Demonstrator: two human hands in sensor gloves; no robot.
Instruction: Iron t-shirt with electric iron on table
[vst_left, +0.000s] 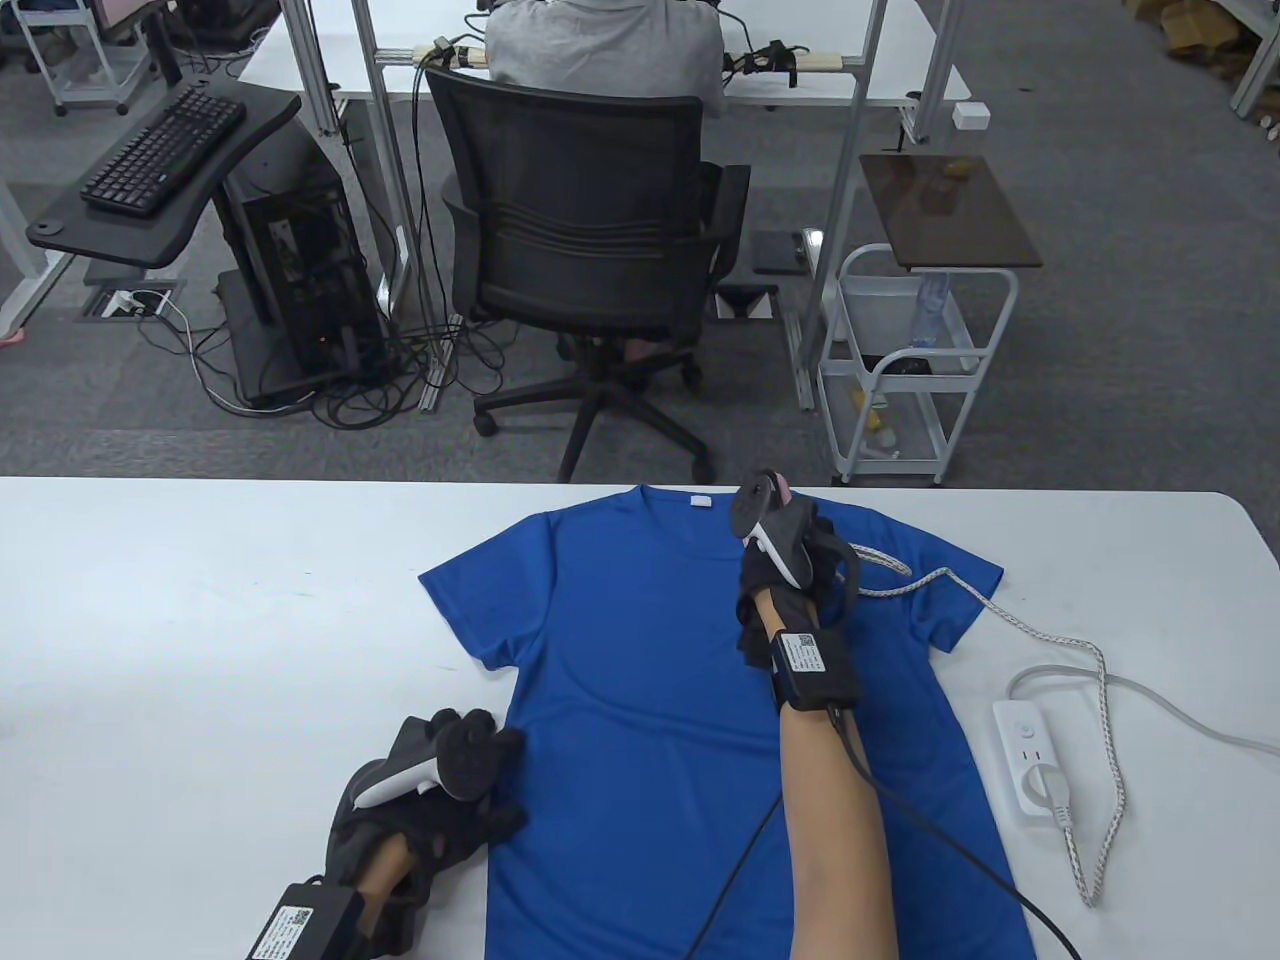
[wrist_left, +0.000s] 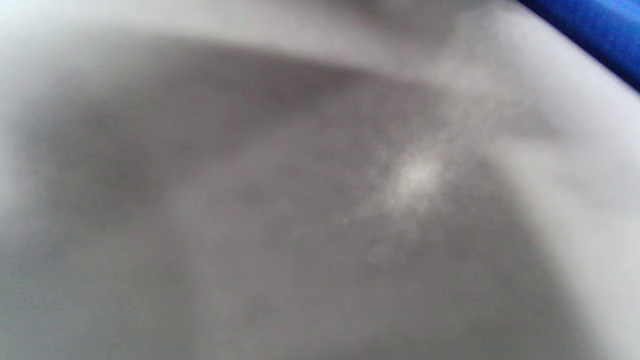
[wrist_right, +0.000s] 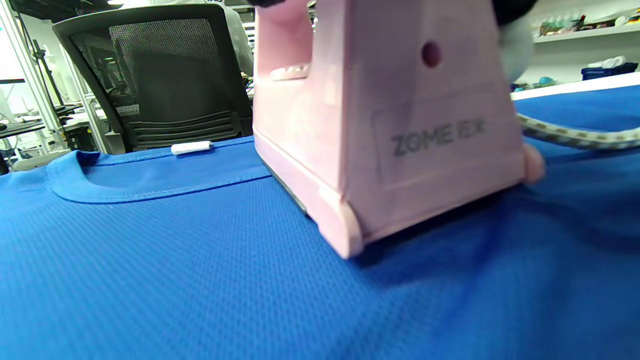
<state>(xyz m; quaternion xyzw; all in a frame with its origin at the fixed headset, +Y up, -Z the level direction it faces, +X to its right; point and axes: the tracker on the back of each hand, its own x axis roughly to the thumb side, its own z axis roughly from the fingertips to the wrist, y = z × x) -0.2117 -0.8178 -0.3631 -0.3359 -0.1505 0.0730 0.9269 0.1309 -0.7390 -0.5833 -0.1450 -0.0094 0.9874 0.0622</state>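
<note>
Right hand: grips pink iron, soleplate on blue t-shirt by the collar; unpressed body lies toward the person. Left hand: flat, pinning hem side

One blue t-shirt was seen spread on one white table, with one pink electric iron set on it. Two gloved hands were counted, the left hand and the right hand, each fitted with one tracker. One white power strip and one braided cord were recorded. Beyond, one office chair, one keyboard and one white trolley were visible.
</note>
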